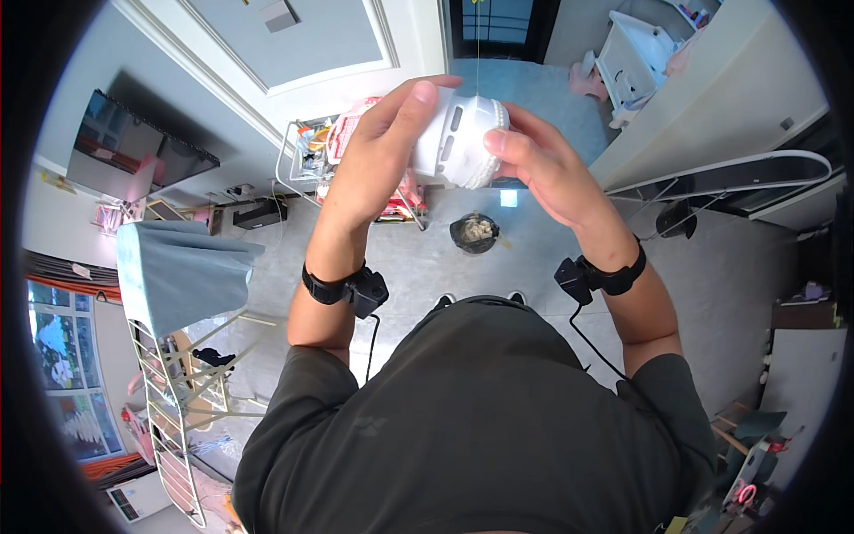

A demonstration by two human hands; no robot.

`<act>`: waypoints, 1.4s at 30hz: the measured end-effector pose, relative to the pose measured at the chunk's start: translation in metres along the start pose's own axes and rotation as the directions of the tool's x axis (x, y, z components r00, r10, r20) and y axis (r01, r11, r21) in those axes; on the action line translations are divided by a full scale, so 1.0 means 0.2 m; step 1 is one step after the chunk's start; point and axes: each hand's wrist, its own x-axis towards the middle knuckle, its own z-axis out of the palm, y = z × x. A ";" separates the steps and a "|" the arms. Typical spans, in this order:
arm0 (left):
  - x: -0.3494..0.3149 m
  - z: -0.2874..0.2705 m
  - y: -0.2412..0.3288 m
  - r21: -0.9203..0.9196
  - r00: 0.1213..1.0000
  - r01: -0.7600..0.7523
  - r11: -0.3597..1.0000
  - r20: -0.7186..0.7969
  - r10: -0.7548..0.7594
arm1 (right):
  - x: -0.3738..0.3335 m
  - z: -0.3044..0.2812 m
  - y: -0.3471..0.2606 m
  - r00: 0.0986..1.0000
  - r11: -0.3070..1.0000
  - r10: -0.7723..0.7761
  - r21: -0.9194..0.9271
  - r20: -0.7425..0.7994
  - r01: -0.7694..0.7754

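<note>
Up in front of me, both hands hold a white, rounded, drum-like thing (455,142) with dark slots along its side and a bumpy, bead-like band around its right end. I cannot tell its exact kind. My left hand (396,133) is closed on its left end, thumb on top. Gripping the banded right end is my right hand (538,165), the thumb pressed on the band and the fingers partly hidden behind it. A thin yellowish cord (479,49) runs down from above to the white thing; whether it is fastened there is unclear.
Beyond my hands stands a white wire rack (289,156) full of packets. A black-lined bin (474,233) sits on the grey floor. At left is a drying rack (169,418) with a blue cloth (182,271); at right, an ironing board (738,169).
</note>
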 end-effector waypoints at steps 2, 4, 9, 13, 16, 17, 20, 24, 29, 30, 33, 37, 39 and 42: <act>0.01 0.01 -0.03 -0.082 1.000 -0.018 0.996 -0.017 0.017 | 0.00 -0.01 0.00 1.000 1.000 0.001 0.019 0.010 -0.001; 0.02 0.02 -0.03 -0.094 1.000 -0.006 0.996 -0.018 0.004 | 0.00 -0.01 -0.01 1.000 0.999 0.004 0.035 0.020 -0.004; 0.04 0.04 -0.04 -0.030 0.998 -0.050 0.998 -0.025 0.049 | 0.00 -0.02 0.00 1.000 1.000 0.003 0.026 0.008 -0.003; 0.05 0.04 -0.04 -0.021 0.998 -0.053 0.998 -0.018 0.053 | 0.01 -0.03 0.00 1.000 0.999 0.004 0.037 0.005 -0.004; 0.06 0.05 -0.06 -0.040 0.997 -0.061 0.997 -0.039 0.060 | 0.01 -0.03 0.00 1.000 1.000 0.001 0.027 0.013 -0.001; 0.06 0.06 -0.06 -0.048 0.996 -0.068 0.996 -0.061 0.065 | 0.01 -0.03 -0.01 1.000 1.000 -0.008 0.011 0.013 0.008; 0.07 0.08 -0.05 0.002 0.987 -0.121 0.993 -0.106 0.120 | 0.02 -0.02 -0.02 1.000 1.000 -0.017 -0.013 0.006 0.017; 0.07 0.11 -0.05 0.062 0.972 -0.165 0.984 -0.158 0.173 | 0.03 -0.03 0.00 0.999 0.999 -0.039 -0.033 -0.003 0.039; 0.08 0.11 -0.06 0.215 0.955 -0.159 0.964 -0.212 0.205 | 0.05 -0.01 0.00 0.999 0.999 -0.038 -0.029 0.016 0.039; 0.08 0.11 -0.06 0.215 0.955 -0.160 0.964 -0.212 0.206 | 0.05 -0.01 -0.01 0.999 0.998 -0.044 -0.037 0.008 0.044; 0.07 0.12 -0.06 0.223 0.958 -0.119 0.968 -0.230 0.170 | 0.05 0.00 0.01 1.000 0.998 -0.031 -0.059 0.001 0.031; 0.08 0.12 -0.10 0.256 0.932 -0.172 0.951 -0.271 0.241 | 0.07 0.01 0.01 0.996 0.994 -0.082 -0.072 0.026 0.083; 0.08 0.12 -0.11 0.248 0.924 -0.190 0.950 -0.280 0.258 | 0.08 0.01 0.01 0.999 0.998 -0.035 -0.045 0.026 0.036; 0.08 0.11 -0.14 0.324 0.893 -0.255 0.911 -0.282 0.351 | 0.08 0.02 0.01 0.999 0.999 -0.033 -0.036 0.013 0.034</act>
